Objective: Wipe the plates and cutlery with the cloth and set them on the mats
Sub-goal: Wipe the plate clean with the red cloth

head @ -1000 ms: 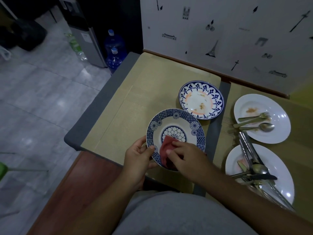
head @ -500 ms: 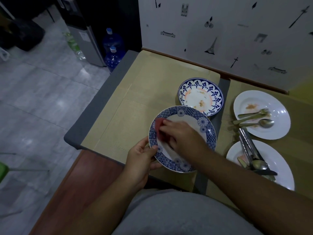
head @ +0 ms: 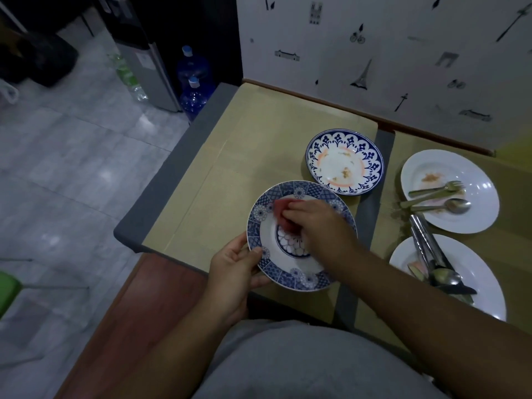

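Head-cam view, looking down at my lap & a table. My left hand (head: 233,272) grips the near-left rim of a round blue-and-white patterned china plate (head: 290,279), thumb on top of the rim, fingers curled under. My right hand (head: 315,223) pinches a small red cloth (head: 283,210), fingertips bunched on it, pressing it onto the plate's far-left part where the white well meets the blue border. The plate is over the near edge of a tan woven mat (head: 244,168); can't tell if it touches the mat.

Vs half a sec ago: the cloth has slid inward & toward the far side, and part of the blue flower medallion at the plate's centre shows again below my knuckles. A sec ago the cloth was at the near edge w/ the medallion in full view. My left-hand grip is unchanged.

Just beyond, on the same mat, a second round plate w/ blue floral rim (head: 316,145) lies flat w/ food crumbs, not moved. To the right are two white plates, both as before. The far white plate (head: 483,214) holds a metal fork (head: 437,190) & spoon (head: 449,206) among smears. The near white plate (head: 478,272) holds piled cutlery, w/ metal tongs (head: 421,234) lying across its far rim.
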A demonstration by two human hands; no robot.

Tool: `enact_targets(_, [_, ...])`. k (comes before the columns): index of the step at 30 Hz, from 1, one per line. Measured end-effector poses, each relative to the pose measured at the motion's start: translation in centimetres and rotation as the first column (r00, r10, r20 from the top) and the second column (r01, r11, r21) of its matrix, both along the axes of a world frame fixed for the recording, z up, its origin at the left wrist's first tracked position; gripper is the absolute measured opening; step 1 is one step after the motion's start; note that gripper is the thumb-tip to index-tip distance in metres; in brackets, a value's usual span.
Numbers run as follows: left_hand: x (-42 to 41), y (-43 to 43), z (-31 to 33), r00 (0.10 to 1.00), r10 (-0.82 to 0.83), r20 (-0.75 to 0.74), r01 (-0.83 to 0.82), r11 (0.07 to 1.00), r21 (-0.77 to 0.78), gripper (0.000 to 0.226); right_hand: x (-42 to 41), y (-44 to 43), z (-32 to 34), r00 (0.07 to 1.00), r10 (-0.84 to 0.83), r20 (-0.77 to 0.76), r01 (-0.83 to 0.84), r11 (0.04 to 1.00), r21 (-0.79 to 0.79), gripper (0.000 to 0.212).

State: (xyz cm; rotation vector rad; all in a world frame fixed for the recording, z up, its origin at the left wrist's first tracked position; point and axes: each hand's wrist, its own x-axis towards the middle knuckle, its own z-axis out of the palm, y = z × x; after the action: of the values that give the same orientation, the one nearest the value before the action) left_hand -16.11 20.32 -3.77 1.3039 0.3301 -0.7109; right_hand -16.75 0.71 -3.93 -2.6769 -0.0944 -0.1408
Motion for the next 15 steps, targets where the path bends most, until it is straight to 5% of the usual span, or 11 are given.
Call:
enact_targets(5, [1.0,-0.1,0.2,0.999,0.037,0.032,-0.038,0.998,0.04,0.039,-2.4,-0.4,-1.0,0.973,-0.003,-0.231,0.007,1.0,0.015,0.049])
enact_targets(10, [1.4,0.0,-0.1,0.998,0.056,0.014,-0.056,0.997,0.055,0.036,-4.1,2.8,-0.4,0.961,0.111,-0.255,-0.059,0.978,0.201,0.048])
enact_targets(15, [1.7,0.5,0.0,0.999,0.049,-0.008,-0.049,0.997,0.051,0.036,-4.7,1.1,1.4,0.911,0.181,-0.37,-0.139,0.981,0.139,0.046])
